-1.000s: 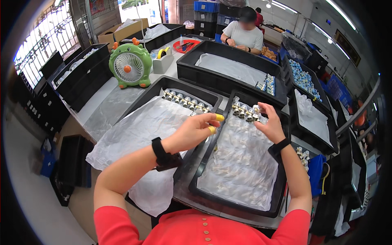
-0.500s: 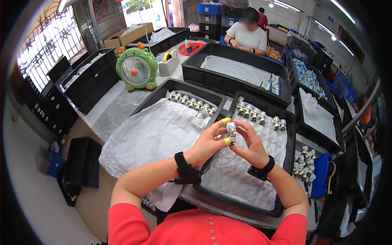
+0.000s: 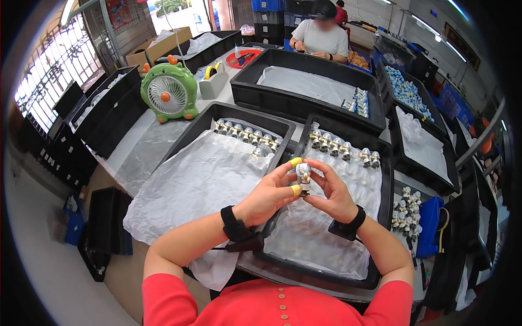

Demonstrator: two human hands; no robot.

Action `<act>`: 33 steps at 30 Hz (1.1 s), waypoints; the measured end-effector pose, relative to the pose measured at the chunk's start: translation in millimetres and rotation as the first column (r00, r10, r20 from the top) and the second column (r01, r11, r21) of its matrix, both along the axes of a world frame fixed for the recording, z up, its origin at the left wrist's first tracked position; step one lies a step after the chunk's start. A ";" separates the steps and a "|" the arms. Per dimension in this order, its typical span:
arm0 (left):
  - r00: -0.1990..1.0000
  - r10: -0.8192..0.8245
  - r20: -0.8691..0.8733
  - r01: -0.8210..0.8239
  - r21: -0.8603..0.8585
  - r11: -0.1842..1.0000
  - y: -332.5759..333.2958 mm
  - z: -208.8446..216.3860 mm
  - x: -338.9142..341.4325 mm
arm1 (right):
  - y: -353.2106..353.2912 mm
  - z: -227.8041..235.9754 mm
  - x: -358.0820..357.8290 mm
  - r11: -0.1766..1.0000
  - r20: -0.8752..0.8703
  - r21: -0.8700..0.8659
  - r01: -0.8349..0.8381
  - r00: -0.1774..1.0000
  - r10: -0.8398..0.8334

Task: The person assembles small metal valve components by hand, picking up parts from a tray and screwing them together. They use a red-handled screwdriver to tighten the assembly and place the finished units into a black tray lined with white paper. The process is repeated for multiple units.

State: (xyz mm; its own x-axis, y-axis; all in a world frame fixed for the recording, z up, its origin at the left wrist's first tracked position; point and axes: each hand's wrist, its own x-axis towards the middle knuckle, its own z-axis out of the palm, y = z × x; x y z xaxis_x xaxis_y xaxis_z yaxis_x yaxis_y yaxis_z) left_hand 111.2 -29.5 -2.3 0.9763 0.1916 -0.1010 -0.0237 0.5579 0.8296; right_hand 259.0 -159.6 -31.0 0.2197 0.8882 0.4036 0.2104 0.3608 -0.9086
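Observation:
Between my two hands is a small figurine [image 3: 304,178], upright, with a pale blue-grey head and a whitish body. My left hand [image 3: 272,187], with yellow covers on thumb and forefinger, pinches it from the left. From the right, the thumb and fingertips of my right hand [image 3: 331,190] close on it too. Both hands are above a black tray [image 3: 387,190] lined with white paper, where a row of similar figurines [image 3: 341,146] stands along the far side. A second black tray [image 3: 201,122] to the left holds more figurines [image 3: 247,133] in a row beside crumpled white paper [image 3: 190,182].
A green fan [image 3: 169,91] and a tape dispenser [image 3: 213,81] stand at the far left. Farther back, a large black tray [image 3: 304,98] holds blue figurines [image 3: 357,102]; a person [image 3: 321,38] works behind it. Loose figurines [image 3: 406,211] and a blue bin [image 3: 430,225] lie at right.
The figurine has turned in my fingers, showing more of its body. Both hands keep hold of it. My view has shifted slightly, so surrounding things appear moved left and up.

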 end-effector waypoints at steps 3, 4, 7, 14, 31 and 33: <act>1.000 -0.019 0.007 0.019 -0.021 1.000 -1.3 0.8 -1.6 | -0.7 -3.2 1.3 0.999 -0.103 -0.004 -0.047 0.994 0.047; 1.000 -0.021 0.014 0.021 -0.029 0.999 -2.1 1.3 -2.4 | -1.4 -2.6 1.0 0.998 -0.126 -0.009 -0.054 0.991 0.053; 1.000 0.003 0.020 -0.002 -0.053 0.999 -6.6 1.5 -4.6 | -3.4 -0.5 -0.1 0.998 -0.161 -0.014 -0.067 0.985 0.064; 0.993 0.110 -0.036 -0.113 -0.108 0.988 -24.0 10.5 -17.0 | -8.3 9.1 -7.4 0.996 0.160 0.052 0.071 0.984 -0.078; 0.998 -0.003 0.058 -0.001 0.057 0.998 -15.5 11.8 3.5 | -8.7 4.8 7.3 0.988 -0.156 0.151 0.018 0.988 0.006; 0.998 0.001 0.065 -0.002 0.015 1.000 -16.6 5.1 4.6 | -6.7 1.7 9.7 0.992 -0.197 0.126 0.002 0.980 0.023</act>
